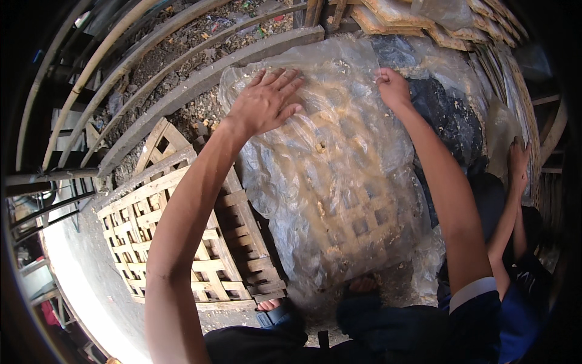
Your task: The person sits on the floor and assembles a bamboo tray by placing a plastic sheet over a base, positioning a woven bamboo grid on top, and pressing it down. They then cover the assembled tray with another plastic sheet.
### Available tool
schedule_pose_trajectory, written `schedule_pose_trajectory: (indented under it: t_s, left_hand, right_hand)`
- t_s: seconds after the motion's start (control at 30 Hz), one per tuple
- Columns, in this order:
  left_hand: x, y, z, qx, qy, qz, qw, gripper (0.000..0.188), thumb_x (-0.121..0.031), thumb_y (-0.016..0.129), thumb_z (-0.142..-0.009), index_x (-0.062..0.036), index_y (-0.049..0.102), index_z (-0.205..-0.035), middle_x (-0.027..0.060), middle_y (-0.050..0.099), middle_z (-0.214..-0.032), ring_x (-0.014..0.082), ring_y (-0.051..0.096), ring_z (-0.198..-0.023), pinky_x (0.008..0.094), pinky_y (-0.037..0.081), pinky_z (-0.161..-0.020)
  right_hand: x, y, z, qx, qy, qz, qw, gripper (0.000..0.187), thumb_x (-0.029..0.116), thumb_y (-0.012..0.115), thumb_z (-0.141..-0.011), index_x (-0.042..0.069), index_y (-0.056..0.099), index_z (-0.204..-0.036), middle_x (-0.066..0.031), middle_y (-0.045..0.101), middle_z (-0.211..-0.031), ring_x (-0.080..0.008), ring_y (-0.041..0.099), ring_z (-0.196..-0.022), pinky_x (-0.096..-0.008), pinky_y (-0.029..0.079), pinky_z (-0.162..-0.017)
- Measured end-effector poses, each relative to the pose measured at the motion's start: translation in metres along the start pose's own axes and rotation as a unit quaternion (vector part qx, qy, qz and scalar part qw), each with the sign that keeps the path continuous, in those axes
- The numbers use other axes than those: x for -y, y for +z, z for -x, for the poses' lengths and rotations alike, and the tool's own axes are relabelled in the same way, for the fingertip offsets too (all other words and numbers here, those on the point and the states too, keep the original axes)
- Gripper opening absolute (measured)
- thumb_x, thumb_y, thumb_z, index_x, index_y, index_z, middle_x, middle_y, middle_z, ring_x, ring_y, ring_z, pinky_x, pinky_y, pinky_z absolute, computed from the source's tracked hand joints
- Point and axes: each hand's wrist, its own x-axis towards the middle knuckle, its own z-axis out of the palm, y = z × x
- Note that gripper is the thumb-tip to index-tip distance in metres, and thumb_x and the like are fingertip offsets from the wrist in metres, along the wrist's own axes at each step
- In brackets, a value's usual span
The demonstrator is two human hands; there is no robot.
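Observation:
A crumpled clear plastic sheet [357, 164] is spread over a woven slatted crate, whose lattice shows through it. Tan crumbs dot its surface. My left hand [265, 100] lies on the sheet's far left part, palm down with fingers stretched out. Toward the far right of the same sheet, my right hand [393, 88] is closed in a pinch on the plastic. Dark plastic [442, 115] lies beside my right forearm.
An uncovered slatted wooden crate [209, 267] stands at left. Behind are a concrete ledge [200, 76], bamboo rails [91, 67] and littered ground. Stacked tan slabs [418, 18] lie far right. Close on my right, another person's hand [517, 161] is beside upright woven panels.

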Motion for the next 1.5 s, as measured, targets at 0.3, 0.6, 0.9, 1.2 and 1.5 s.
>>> schedule_pose_trajectory:
  t_s: [0.3,0.6,0.9,1.2,1.5]
  left_hand:
    - [0.022,0.030,0.020,0.055,-0.147,-0.042,0.987,0.079,-0.064,0.030,-0.102,-0.0091,0.027,-0.159,0.0095,0.025,-0.166,0.0311,0.020,-0.154,0.0574,0.014,-0.124]
    - [0.055,0.000,0.068,0.045,-0.260,-0.101,0.959,0.065,-0.056,0.038,-0.103,-0.0111,0.045,-0.150,0.0133,0.047,-0.153,0.0336,0.038,-0.145,0.0547,0.022,-0.121]
    - [-0.020,0.006,0.019,0.057,-0.024,-0.014,0.998,0.064,-0.057,0.040,-0.103,-0.0191,0.040,-0.154,0.0043,0.025,-0.166,0.0307,0.030,-0.150,0.0508,0.023,-0.123]
    - [0.055,-0.014,0.089,0.060,-0.195,0.081,0.976,0.061,-0.055,0.039,-0.104,-0.0168,0.046,-0.151,0.0142,0.045,-0.155,0.0337,0.037,-0.147,0.0566,0.023,-0.120]
    - [-0.037,-0.052,0.124,0.059,-0.052,0.085,0.993,0.054,-0.034,0.049,-0.104,-0.0149,0.039,-0.154,0.0129,0.042,-0.156,0.0344,0.042,-0.142,0.0506,0.029,-0.121]
  right_hand:
    - [0.008,-0.003,0.003,0.013,0.021,-0.004,1.000,0.023,0.013,0.063,-0.091,0.010,0.071,-0.112,-0.0112,0.075,-0.105,-0.0245,0.072,-0.098,-0.0342,0.054,-0.088]
    - [0.014,-0.006,0.007,0.014,0.032,-0.025,0.999,0.024,0.012,0.062,-0.092,0.009,0.071,-0.114,-0.0124,0.075,-0.107,-0.0230,0.072,-0.100,-0.0333,0.053,-0.088]
    - [0.007,-0.010,0.003,0.006,0.021,0.035,0.999,0.036,0.017,0.061,-0.093,0.013,0.064,-0.128,-0.0097,0.073,-0.115,-0.0251,0.069,-0.107,-0.0345,0.053,-0.093]
    - [0.023,-0.040,0.021,0.012,0.006,0.089,0.996,0.044,0.029,0.063,-0.094,0.013,0.060,-0.135,-0.0105,0.070,-0.122,-0.0309,0.065,-0.117,-0.0453,0.049,-0.100]
    - [0.033,-0.054,0.078,0.039,-0.180,0.325,0.928,0.053,0.032,0.061,-0.096,0.007,0.051,-0.142,-0.0163,0.055,-0.140,-0.0325,0.055,-0.125,-0.0468,0.043,-0.105]
